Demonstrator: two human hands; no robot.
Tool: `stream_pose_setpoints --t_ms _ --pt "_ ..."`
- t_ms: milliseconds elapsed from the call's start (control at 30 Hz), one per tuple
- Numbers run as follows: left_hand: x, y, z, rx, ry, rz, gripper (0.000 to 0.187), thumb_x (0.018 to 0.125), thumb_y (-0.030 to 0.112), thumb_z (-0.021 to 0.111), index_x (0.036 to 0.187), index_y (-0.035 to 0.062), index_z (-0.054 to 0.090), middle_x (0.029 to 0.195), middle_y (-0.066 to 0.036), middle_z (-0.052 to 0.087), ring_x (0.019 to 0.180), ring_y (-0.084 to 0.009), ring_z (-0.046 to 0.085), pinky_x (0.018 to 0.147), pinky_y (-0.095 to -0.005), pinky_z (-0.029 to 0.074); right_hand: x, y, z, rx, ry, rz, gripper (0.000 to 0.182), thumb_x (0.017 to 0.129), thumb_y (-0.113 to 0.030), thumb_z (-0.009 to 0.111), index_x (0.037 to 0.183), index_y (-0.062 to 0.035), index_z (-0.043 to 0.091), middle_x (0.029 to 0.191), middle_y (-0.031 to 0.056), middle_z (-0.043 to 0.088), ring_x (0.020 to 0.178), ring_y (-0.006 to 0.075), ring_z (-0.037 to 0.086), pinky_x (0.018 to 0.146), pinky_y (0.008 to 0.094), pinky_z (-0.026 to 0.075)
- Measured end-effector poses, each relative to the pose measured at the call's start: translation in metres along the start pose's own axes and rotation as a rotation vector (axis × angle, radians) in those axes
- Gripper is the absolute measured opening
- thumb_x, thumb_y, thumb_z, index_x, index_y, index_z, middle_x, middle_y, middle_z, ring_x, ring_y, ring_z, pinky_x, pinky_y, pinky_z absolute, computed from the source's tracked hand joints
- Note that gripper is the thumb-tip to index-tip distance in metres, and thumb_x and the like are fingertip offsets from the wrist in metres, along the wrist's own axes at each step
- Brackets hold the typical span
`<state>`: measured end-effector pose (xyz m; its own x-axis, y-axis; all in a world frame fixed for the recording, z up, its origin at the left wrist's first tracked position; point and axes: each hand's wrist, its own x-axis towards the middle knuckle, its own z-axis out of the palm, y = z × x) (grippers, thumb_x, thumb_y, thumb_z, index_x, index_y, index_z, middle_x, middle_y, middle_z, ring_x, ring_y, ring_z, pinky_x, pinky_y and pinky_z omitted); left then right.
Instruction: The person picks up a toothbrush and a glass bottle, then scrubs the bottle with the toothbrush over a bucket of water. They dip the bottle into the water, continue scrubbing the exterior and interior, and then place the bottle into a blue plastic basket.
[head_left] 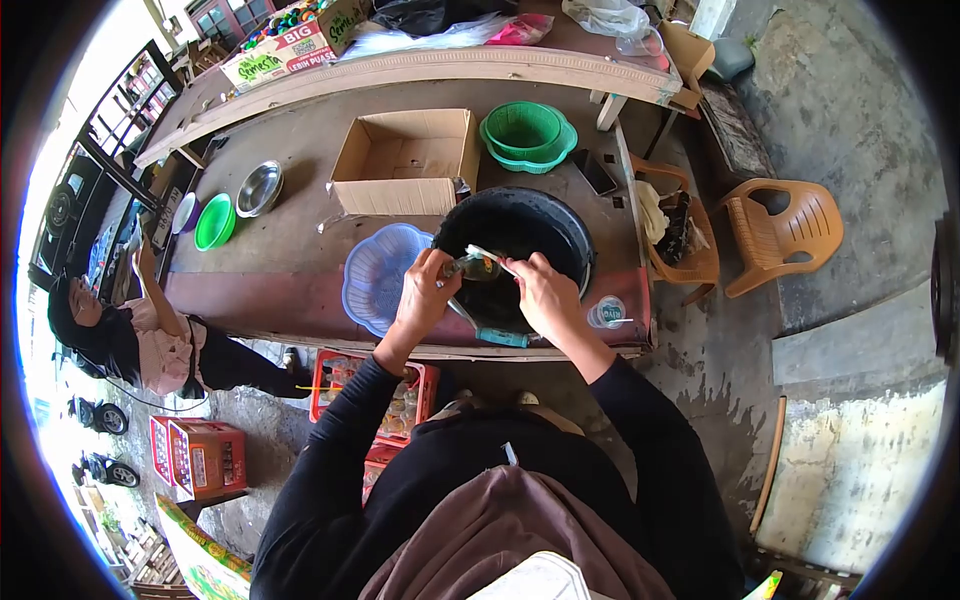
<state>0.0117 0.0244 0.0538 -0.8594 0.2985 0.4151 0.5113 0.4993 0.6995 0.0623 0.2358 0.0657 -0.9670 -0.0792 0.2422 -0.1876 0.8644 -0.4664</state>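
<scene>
My left hand [428, 290] is closed around a clear glass bottle [482, 268], tilted over the black basin [590, 235]. Pinched in my right hand [547, 297] is a slim white brush [492, 256], its pale head against the bottle. Exactly how the two touch is too small to tell. Below my hands, a tool with a teal handle [502, 338] lies at the basin's near edge. Left of the basin, beside my left hand, sits a scalloped blue plastic bowl [362, 285]. A clear plastic cup [607, 312] stands to the right of my right hand.
A cardboard box [400, 197], green baskets [530, 165] and a phone [596, 172] lie behind the basin. Metal [260, 190] and green bowls [215, 222] are farther left. Red crates [428, 400] of bottles stand below the table. Another person [160, 345] is at left; chairs [790, 235] at right.
</scene>
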Motion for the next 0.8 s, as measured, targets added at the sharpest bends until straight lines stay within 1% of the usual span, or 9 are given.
stream_pose_setpoints --t_ms 133,200,267,300,400,467,600,667,800 --pt "0.013 -0.009 0.015 0.094 -0.023 -0.094 0.021 0.075 0.007 0.069 0.092 -0.0002 0.06 0.081 -0.016 0.057 0.069 -0.0314 0.062 0.064 -0.0381 0.05 0.018 0.036 0.017 -0.238 -0.105 0.121 0.023 0.088 -0.012 0.053 0.107 -0.0138 0.066 0.096 0.0129 0.059 0.072 0.0328 0.066 0.064 0.0438 0.053" --pt "0.018 -0.009 0.022 0.073 -0.004 -0.084 0.021 0.075 0.008 0.069 0.092 0.0 0.06 0.082 -0.017 0.058 0.071 -0.0328 0.062 0.065 -0.0396 0.05 0.018 0.039 0.021 -0.223 -0.11 0.147 0.023 0.088 -0.011 0.051 0.105 -0.0123 0.066 0.096 0.0135 0.059 0.072 0.0342 0.066 0.065 0.0448 0.053" --pt "0.021 -0.014 0.029 0.053 0.016 -0.085 0.02 0.076 0.009 0.068 0.093 0.0001 0.061 0.083 -0.018 0.059 0.072 -0.0341 0.062 0.067 -0.0411 0.05 0.011 0.014 0.014 -0.001 0.026 0.054 0.022 0.087 -0.01 0.051 0.104 -0.0104 0.065 0.095 0.0137 0.059 0.072 0.0356 0.066 0.066 0.046 0.053" --pt "0.023 -0.018 0.032 0.104 0.001 -0.07 0.02 0.076 0.01 0.068 0.093 0.0001 0.061 0.084 -0.019 0.06 0.075 -0.036 0.062 0.068 -0.0428 0.05 0.009 0.002 0.007 0.037 -0.005 0.053 0.022 0.087 -0.009 0.051 0.105 -0.009 0.064 0.095 0.0137 0.06 0.073 0.0366 0.066 0.067 0.0469 0.053" --pt "0.024 -0.025 0.04 0.175 -0.029 -0.068 0.019 0.077 0.011 0.067 0.092 -0.0003 0.063 0.085 -0.021 0.062 0.078 -0.0374 0.062 0.071 -0.0441 0.05 0.008 0.012 0.015 -0.02 -0.004 0.084 0.02 0.087 -0.01 0.051 0.101 -0.0083 0.066 0.095 0.0152 0.061 0.073 0.0364 0.066 0.066 0.0461 0.054" --pt "0.025 -0.028 0.045 0.195 -0.042 -0.077 0.019 0.077 0.012 0.067 0.091 -0.0007 0.064 0.084 -0.021 0.063 0.079 -0.0371 0.062 0.073 -0.0437 0.05 0.014 0.039 0.03 -0.2 -0.118 0.172 0.02 0.089 -0.014 0.049 0.093 -0.0052 0.066 0.097 0.0174 0.061 0.073 0.0355 0.067 0.065 0.0454 0.054" --pt "0.034 -0.032 0.047 0.231 -0.068 -0.124 0.019 0.079 0.014 0.066 0.088 -0.0025 0.064 0.075 -0.02 0.063 0.078 -0.0362 0.062 0.073 -0.0445 0.049 0.003 0.001 0.01 -0.008 0.004 0.076 0.019 0.088 -0.012 0.048 0.089 -0.004 0.065 0.097 0.019 0.061 0.072 0.036 0.067 0.065 0.0451 0.054" --pt "0.036 -0.029 0.044 0.218 -0.078 -0.149 0.019 0.08 0.015 0.066 0.086 -0.003 0.063 0.072 -0.019 0.063 0.078 -0.0357 0.062 0.073 -0.0447 0.049 0.0 0.003 0.014 -0.002 -0.014 0.052 0.018 0.088 -0.012 0.048 0.092 -0.0031 0.064 0.097 0.0187 0.06 0.072 0.036 0.067 0.065 0.0451 0.055" --pt "0.036 -0.023 0.042 0.093 -0.115 -0.218 0.017 0.081 0.013 0.065 0.085 -0.0038 0.064 0.073 -0.02 0.064 0.074 -0.0355 0.063 0.07 -0.0424 0.051 0.003 0.029 0.025 -0.199 -0.164 0.17 0.019 0.087 -0.011 0.05 0.099 -0.0032 0.063 0.097 0.0175 0.058 0.071 0.0359 0.066 0.065 0.0455 0.055"
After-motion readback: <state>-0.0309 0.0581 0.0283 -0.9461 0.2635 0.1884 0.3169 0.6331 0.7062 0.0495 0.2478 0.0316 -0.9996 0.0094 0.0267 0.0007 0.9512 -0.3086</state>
